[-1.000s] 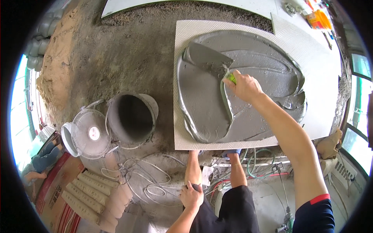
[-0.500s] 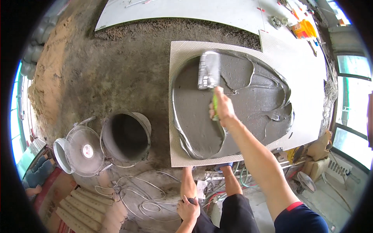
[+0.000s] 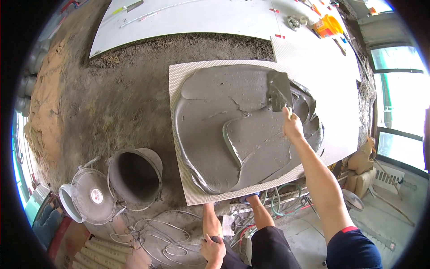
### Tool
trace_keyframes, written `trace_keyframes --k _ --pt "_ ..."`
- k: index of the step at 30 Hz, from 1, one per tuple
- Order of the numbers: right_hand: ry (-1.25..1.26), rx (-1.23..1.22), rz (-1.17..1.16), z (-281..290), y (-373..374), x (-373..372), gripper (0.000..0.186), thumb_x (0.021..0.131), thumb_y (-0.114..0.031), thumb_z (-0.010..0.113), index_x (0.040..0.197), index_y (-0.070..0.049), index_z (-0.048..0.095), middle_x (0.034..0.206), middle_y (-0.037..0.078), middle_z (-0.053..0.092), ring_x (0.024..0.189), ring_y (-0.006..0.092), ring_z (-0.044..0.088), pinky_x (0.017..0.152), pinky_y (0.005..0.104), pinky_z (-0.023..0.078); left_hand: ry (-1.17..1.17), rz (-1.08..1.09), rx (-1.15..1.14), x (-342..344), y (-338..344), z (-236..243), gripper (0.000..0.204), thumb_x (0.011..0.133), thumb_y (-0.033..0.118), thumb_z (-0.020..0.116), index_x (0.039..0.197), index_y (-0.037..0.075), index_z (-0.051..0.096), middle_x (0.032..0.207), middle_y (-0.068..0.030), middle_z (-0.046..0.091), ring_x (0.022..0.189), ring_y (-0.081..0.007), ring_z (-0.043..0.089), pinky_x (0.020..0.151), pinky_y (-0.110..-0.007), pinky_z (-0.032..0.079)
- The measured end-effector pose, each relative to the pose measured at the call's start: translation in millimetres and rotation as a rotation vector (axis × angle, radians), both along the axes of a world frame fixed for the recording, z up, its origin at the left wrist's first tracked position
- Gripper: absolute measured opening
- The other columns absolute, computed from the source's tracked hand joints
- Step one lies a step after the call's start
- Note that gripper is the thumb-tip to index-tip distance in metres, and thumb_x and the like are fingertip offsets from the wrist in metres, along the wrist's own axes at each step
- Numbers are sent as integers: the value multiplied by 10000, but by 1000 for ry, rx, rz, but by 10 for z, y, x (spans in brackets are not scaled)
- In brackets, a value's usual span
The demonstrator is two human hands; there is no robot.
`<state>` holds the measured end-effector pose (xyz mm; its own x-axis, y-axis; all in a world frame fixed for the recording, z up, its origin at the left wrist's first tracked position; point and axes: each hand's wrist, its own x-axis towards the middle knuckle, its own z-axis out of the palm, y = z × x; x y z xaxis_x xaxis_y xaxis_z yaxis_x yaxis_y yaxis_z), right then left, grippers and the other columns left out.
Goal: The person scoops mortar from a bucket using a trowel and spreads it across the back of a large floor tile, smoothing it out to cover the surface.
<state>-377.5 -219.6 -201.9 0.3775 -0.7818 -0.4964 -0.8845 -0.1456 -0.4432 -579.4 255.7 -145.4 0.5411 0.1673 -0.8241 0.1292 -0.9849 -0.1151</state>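
My right hand (image 3: 293,123) grips the handle of a trowel, whose flat metal blade (image 3: 278,89) lies in grey mortar (image 3: 210,148) near the upper right of the spread. The mortar covers much of the waffle-backed face of a large board or tile (image 3: 176,74), with thick ridges round its edges. My left hand (image 3: 211,249) is low in the picture, fingers curled on my left knee at the hem of my dark shorts.
A bucket (image 3: 134,177) and white fan (image 3: 96,195) stand left, above coiled cables (image 3: 156,242). Behind are laid white panels (image 3: 188,15) with tools and an orange bucket (image 3: 328,27). Rough screed (image 3: 103,103) spreads left; windows (image 3: 398,98) are right; green hose (image 3: 280,204) lies below.
The trowel has swept from the middle and upper left to the upper right, reshaping the mortar's ridges. My view has shifted, showing more panels behind. My left hand stays at my knee.
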Motion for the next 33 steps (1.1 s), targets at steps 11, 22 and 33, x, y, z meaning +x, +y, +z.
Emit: trace_keyframes --k 11,22,33 --pt "-42 -15 470 -28 607 172 629 931 -591 478 905 24 602 813 247 665 768 415 666 687 475 516 -25 -15 14 69 -43 3 644 845 475 600 1268 -4 527 1131 -251 593 1050 -392 588 889 -497 471" --pt "-139 103 -101 -151 -223 52 688 946 -635 363 914 1 623 626 117 625 518 241 610 527 408 490 133 53 -26 431 -318 301 610 915 405 507 1399 43 422 1239 -279 564 1067 -419 602 864 -513 496" --pt "-360 564 -37 -275 272 1731 610 953 -604 419 878 -14 559 578 79 558 422 195 505 470 384 418 17 -20 -11 92 -54 -25 542 911 365 504 1343 38 469 1189 -293 570 1026 -452 599 843 -546 491"
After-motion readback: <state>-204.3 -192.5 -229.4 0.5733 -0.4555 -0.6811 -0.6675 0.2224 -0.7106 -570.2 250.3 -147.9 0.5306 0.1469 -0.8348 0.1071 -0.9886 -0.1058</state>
